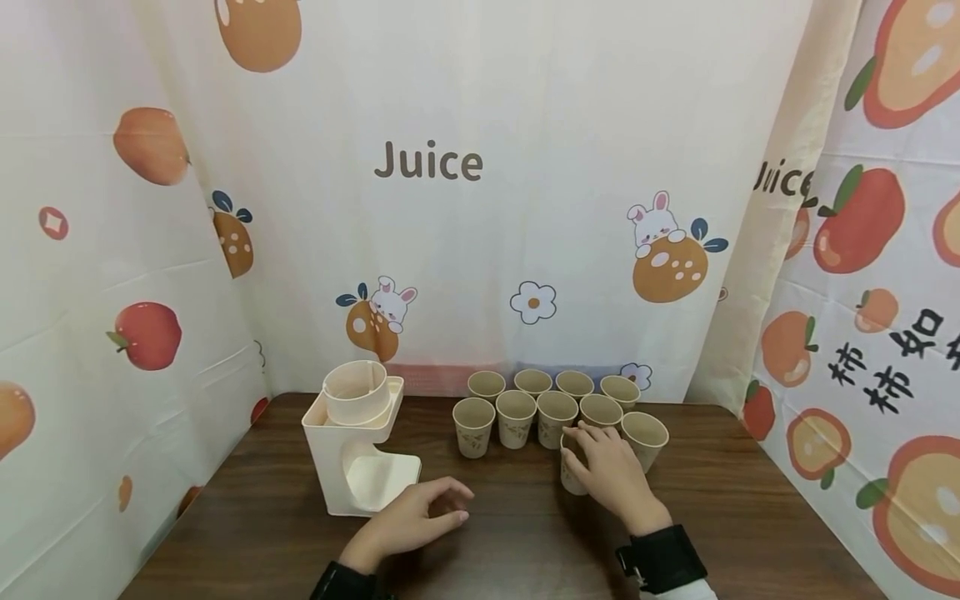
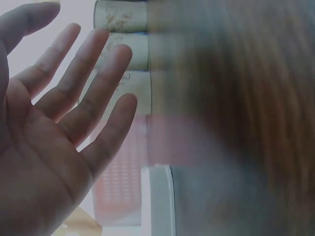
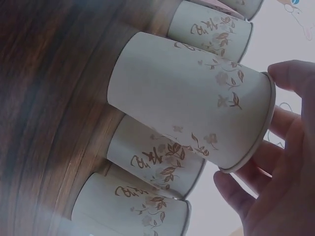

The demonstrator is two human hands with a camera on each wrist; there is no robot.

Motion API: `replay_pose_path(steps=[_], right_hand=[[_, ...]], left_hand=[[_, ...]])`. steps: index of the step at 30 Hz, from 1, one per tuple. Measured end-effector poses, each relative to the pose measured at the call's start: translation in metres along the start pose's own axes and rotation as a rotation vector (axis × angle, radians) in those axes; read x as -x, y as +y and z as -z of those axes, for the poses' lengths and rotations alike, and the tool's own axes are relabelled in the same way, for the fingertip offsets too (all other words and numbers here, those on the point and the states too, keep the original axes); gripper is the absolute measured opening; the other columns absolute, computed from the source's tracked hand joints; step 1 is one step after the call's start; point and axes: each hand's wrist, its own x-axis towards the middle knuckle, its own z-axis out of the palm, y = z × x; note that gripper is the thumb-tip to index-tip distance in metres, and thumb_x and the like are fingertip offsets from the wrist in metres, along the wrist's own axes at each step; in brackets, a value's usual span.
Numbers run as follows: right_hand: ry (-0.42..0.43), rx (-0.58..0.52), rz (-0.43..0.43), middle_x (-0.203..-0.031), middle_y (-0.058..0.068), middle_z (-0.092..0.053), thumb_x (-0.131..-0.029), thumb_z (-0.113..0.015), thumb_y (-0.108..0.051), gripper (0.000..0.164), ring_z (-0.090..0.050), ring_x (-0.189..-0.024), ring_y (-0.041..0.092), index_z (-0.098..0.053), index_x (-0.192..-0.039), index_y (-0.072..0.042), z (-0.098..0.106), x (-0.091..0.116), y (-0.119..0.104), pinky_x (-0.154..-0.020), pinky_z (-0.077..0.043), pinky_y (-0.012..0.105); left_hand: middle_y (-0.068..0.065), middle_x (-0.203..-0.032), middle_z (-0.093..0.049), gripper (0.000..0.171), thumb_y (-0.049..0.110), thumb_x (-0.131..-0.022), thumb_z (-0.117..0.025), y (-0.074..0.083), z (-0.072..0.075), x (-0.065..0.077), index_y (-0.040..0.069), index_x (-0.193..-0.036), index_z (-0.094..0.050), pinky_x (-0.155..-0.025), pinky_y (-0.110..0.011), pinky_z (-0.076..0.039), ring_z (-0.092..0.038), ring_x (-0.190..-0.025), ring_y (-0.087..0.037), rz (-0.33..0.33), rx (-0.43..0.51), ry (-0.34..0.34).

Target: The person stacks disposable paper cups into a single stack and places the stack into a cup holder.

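Observation:
My right hand (image 1: 615,475) grips a paper cup (image 1: 572,478) by its rim from above, at the front of a group of cups. Seen from the right wrist, that cup (image 3: 182,98) has a brown leaf print, and fingertips lie on opposite sides of its rim. The cup's base looks on or very near the table. My left hand (image 1: 412,518) hovers over the table in front of a cream-coloured stand (image 1: 330,475). Its fingers are loosely bent in the head view, spread apart in the left wrist view, and hold nothing.
Several upright paper cups (image 1: 516,423) stand close together in two rows behind my right hand. The stand carries a round cream-coloured holder (image 1: 356,408) on top and a flat base plate (image 1: 393,475) below. Printed cloth (image 1: 435,242) hangs around the dark wooden table (image 1: 510,542).

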Motion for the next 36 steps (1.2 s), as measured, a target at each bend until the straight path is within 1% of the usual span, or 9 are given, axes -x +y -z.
replay_pose_path(steps=[2, 5, 11, 19, 24, 26, 29, 32, 36], right_hand=[[-0.003, -0.005, 0.002, -0.123, 0.014, -0.06, -0.089, -0.06, -0.037, 0.037, -0.051, -0.104, 0.031, -0.063, -0.119, -0.016, 0.001, 0.001, -0.001, -0.081, -0.045, 0.05], [0.003, -0.013, 0.013, -0.121, 0.014, -0.061, -0.088, -0.061, -0.039, 0.038, -0.051, -0.101, 0.03, -0.064, -0.118, -0.016, 0.002, 0.003, -0.003, -0.082, -0.045, 0.049], [0.029, -0.001, 0.047, -0.117, 0.013, -0.063, -0.086, -0.062, -0.042, 0.037, -0.052, -0.097, 0.029, -0.065, -0.115, -0.018, 0.0, 0.006, -0.01, -0.083, -0.046, 0.047], [0.034, -0.014, 0.062, -0.115, 0.01, -0.063, -0.085, -0.065, -0.041, 0.036, -0.052, -0.094, 0.026, -0.066, -0.114, -0.019, -0.002, 0.01, -0.022, -0.081, -0.046, 0.044], [0.007, -0.023, 0.06, -0.116, 0.009, -0.063, -0.086, -0.063, -0.044, 0.037, -0.052, -0.097, 0.025, -0.065, -0.115, -0.02, -0.001, 0.012, -0.028, -0.08, -0.047, 0.045], [-0.006, -0.028, 0.061, -0.116, 0.009, -0.062, -0.086, -0.063, -0.044, 0.037, -0.052, -0.097, 0.024, -0.065, -0.115, -0.021, 0.0, 0.013, -0.03, -0.08, -0.047, 0.044], [-0.01, -0.032, 0.07, -0.115, 0.008, -0.063, -0.086, -0.063, -0.044, 0.037, -0.052, -0.097, 0.023, -0.065, -0.114, -0.021, 0.001, 0.013, -0.035, -0.081, -0.047, 0.044], [-0.008, -0.035, 0.083, -0.113, 0.006, -0.063, -0.085, -0.064, -0.044, 0.036, -0.052, -0.096, 0.023, -0.066, -0.113, -0.021, 0.002, 0.013, -0.039, -0.081, -0.047, 0.043], [-0.003, -0.039, 0.106, -0.112, 0.006, -0.063, -0.085, -0.064, -0.044, 0.036, -0.051, -0.095, 0.022, -0.066, -0.113, -0.021, 0.002, 0.014, -0.044, -0.08, -0.047, 0.043]], left_hand=[[0.002, -0.1, -0.067, 0.028, 0.037, -0.092, -0.058, 0.001, -0.003, -0.002, 0.02, -0.114, -0.06, -0.076, -0.037, -0.051, -0.058, -0.09, -0.007, -0.007, -0.001, 0.012], [-0.003, -0.106, -0.067, 0.03, 0.039, -0.091, -0.058, 0.003, -0.007, -0.006, 0.021, -0.115, -0.059, -0.08, -0.039, -0.051, -0.058, -0.092, -0.009, -0.012, -0.013, 0.035], [-0.004, -0.112, -0.065, 0.034, 0.044, -0.09, -0.058, 0.003, -0.017, -0.017, 0.024, -0.117, -0.057, -0.085, -0.042, -0.05, -0.056, -0.1, -0.01, -0.021, -0.037, 0.063], [-0.008, -0.115, -0.063, 0.039, 0.041, -0.089, -0.061, 0.005, -0.029, -0.032, 0.023, -0.122, -0.053, -0.087, -0.049, -0.049, -0.056, -0.103, -0.016, -0.012, 0.012, 0.071], [-0.008, -0.12, -0.06, 0.046, 0.043, -0.087, -0.063, 0.01, -0.036, -0.038, 0.023, -0.126, -0.05, -0.088, -0.052, -0.047, -0.054, -0.107, -0.017, 0.004, 0.046, 0.082], [-0.009, -0.123, -0.058, 0.051, 0.045, -0.086, -0.063, 0.011, -0.038, -0.041, 0.02, -0.128, -0.049, -0.089, -0.053, -0.046, -0.053, -0.109, -0.019, 0.011, 0.056, 0.081], [-0.012, -0.126, -0.056, 0.053, 0.043, -0.086, -0.064, 0.012, -0.042, -0.045, 0.02, -0.13, -0.046, -0.09, -0.055, -0.045, -0.051, -0.112, -0.024, 0.023, 0.08, 0.074], [-0.014, -0.127, -0.053, 0.055, 0.042, -0.085, -0.065, 0.01, -0.046, -0.048, 0.02, -0.131, -0.045, -0.092, -0.055, -0.044, -0.05, -0.114, -0.026, 0.019, 0.092, 0.073], [-0.011, -0.128, -0.052, 0.059, 0.041, -0.083, -0.068, 0.009, -0.052, -0.052, 0.019, -0.132, -0.044, -0.092, -0.052, -0.044, -0.049, -0.114, -0.025, 0.015, 0.092, 0.082]])
